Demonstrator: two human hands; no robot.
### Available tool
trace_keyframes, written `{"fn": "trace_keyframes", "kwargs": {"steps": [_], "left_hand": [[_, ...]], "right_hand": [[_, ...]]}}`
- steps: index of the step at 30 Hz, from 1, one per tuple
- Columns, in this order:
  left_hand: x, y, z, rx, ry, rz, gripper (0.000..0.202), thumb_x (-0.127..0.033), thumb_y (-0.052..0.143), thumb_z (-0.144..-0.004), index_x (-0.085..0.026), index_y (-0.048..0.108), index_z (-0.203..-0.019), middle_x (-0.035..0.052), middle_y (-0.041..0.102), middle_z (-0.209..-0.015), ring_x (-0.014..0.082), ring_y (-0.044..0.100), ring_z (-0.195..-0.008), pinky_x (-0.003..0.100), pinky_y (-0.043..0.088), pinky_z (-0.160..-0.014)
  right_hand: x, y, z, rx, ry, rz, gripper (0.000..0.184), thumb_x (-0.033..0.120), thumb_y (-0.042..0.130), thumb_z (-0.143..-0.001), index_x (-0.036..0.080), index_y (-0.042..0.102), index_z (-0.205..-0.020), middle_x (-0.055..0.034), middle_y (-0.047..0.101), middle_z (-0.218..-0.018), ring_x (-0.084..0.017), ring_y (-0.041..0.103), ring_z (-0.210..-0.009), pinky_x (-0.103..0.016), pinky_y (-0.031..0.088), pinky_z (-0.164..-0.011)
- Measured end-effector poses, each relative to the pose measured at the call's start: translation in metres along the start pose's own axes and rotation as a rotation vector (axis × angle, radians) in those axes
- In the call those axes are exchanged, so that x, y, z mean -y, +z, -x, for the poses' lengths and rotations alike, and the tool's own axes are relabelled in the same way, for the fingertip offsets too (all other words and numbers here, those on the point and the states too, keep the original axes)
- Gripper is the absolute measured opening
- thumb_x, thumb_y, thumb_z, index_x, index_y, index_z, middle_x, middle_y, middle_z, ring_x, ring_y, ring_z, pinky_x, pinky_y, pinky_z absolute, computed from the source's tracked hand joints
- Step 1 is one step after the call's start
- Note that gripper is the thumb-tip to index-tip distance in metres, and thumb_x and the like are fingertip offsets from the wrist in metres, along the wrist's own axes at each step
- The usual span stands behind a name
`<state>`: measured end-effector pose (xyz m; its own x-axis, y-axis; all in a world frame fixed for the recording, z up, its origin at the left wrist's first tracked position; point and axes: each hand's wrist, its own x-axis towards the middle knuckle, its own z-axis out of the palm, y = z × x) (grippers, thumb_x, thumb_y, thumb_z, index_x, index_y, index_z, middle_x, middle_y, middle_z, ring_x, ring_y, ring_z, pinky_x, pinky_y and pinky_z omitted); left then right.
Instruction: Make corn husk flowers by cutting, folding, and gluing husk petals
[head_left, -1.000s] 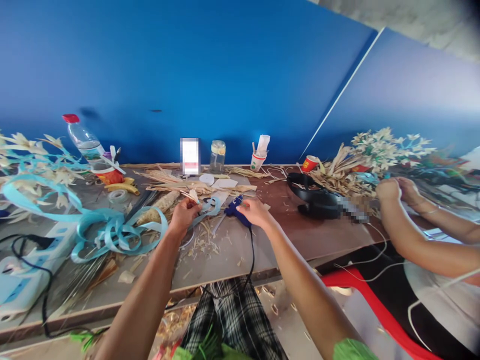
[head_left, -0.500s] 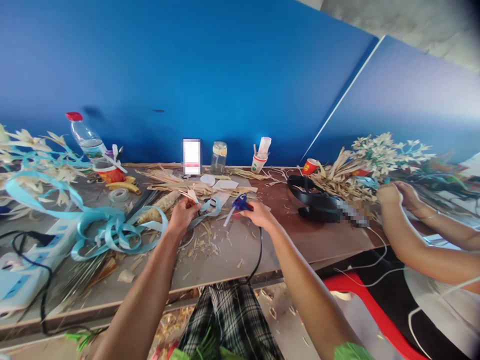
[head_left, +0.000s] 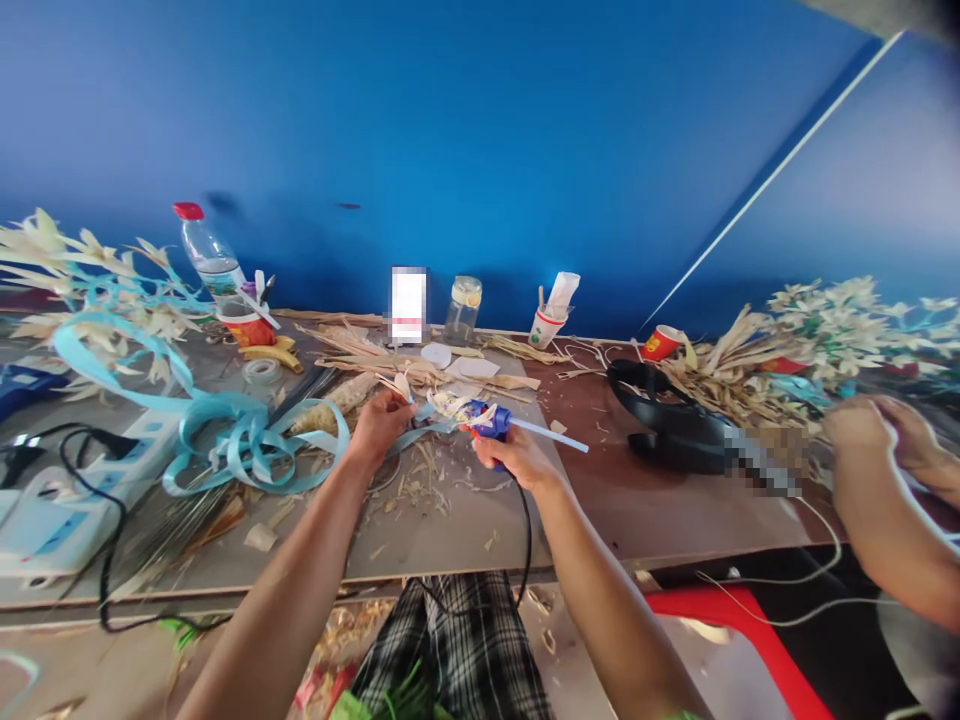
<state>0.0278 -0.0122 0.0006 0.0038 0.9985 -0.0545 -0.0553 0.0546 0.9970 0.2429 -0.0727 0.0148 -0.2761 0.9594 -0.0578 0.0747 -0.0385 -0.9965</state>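
My left hand (head_left: pixel 381 428) is closed in a pinch on a small pale husk flower (head_left: pixel 403 385), whose upper end shows above the fingers. Light blue ribbon lies against that hand's right side. My right hand (head_left: pixel 523 456) wraps round a blue glue gun (head_left: pixel 490 420), its nozzle end toward my left hand. A translucent glue stick (head_left: pixel 551 435) juts from the back of the gun to the right, and a black cord hangs below. Whitish strands and scraps (head_left: pixel 450 405) cover the front of the gun. Whether the nozzle touches the flower I cannot tell.
Curled blue ribbon (head_left: pixel 232 440), thin wires and a power strip (head_left: pixel 82 500) lie to the left. Dry husks (head_left: pixel 442 372), a phone (head_left: pixel 409 305), a jar (head_left: pixel 463 312) and cups line the back. A black headband-like object (head_left: pixel 667 420) and a co-worker's arms (head_left: pixel 881 500) are at right.
My right hand has turned the glue gun, so its glue stick now points right instead of down-left. The gun's front has swung toward my left hand, which still pinches the flower. The view has shifted.
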Motion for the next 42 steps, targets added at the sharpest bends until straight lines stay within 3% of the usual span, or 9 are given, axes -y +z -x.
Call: {"fn": "trace_keyframes", "kwargs": {"steps": [6,12,24,34,42], "left_hand": [[0.0,0.002,0.001,0.001,-0.027,0.068,0.026,-0.028,0.073,-0.056,-0.017,0.05,-0.063,-0.0065,0.045,-0.047,0.0059,0.036,-0.042,0.02,0.025,-0.043],[-0.002,0.004,0.001,-0.016,-0.015,0.056,0.024,-0.026,0.071,-0.057,-0.017,0.05,-0.065,-0.0071,0.045,-0.047,0.0048,0.035,-0.041,0.02,0.023,-0.042],[0.004,0.002,-0.003,0.008,-0.016,0.08,0.027,-0.027,0.072,-0.057,-0.017,0.048,-0.066,-0.0078,0.045,-0.048,0.0043,0.036,-0.041,0.019,0.024,-0.041],[0.004,0.002,-0.004,0.02,-0.029,0.123,0.027,-0.024,0.073,-0.056,-0.016,0.049,-0.066,-0.0077,0.046,-0.049,0.0038,0.036,-0.04,0.019,0.025,-0.041],[0.003,0.002,-0.004,0.03,-0.062,0.191,0.028,-0.021,0.075,-0.055,-0.016,0.049,-0.065,-0.0075,0.045,-0.047,0.0036,0.035,-0.038,0.019,0.022,-0.04]], "right_hand": [[-0.007,-0.005,0.0,-0.057,-0.027,0.279,0.033,0.048,0.058,-0.078,0.018,0.066,-0.087,0.0002,0.057,-0.07,-0.012,0.047,-0.06,-0.024,0.037,-0.056],[-0.004,-0.004,0.002,-0.017,-0.133,0.379,0.031,0.047,0.054,-0.08,0.018,0.06,-0.077,-0.0003,0.058,-0.073,-0.014,0.05,-0.07,-0.025,0.041,-0.067],[-0.009,-0.001,-0.003,-0.011,-0.09,0.364,0.037,0.053,0.052,-0.082,0.017,0.058,-0.082,0.002,0.049,-0.066,-0.011,0.04,-0.061,-0.023,0.037,-0.059],[-0.017,0.002,-0.008,-0.011,-0.068,0.288,0.041,0.057,0.053,-0.08,0.017,0.059,-0.088,0.0018,0.049,-0.065,-0.011,0.041,-0.058,-0.023,0.034,-0.052],[-0.024,0.002,-0.011,-0.005,-0.077,0.263,0.042,0.059,0.052,-0.08,0.017,0.058,-0.082,0.0012,0.049,-0.063,-0.012,0.042,-0.061,-0.024,0.034,-0.054]]}}
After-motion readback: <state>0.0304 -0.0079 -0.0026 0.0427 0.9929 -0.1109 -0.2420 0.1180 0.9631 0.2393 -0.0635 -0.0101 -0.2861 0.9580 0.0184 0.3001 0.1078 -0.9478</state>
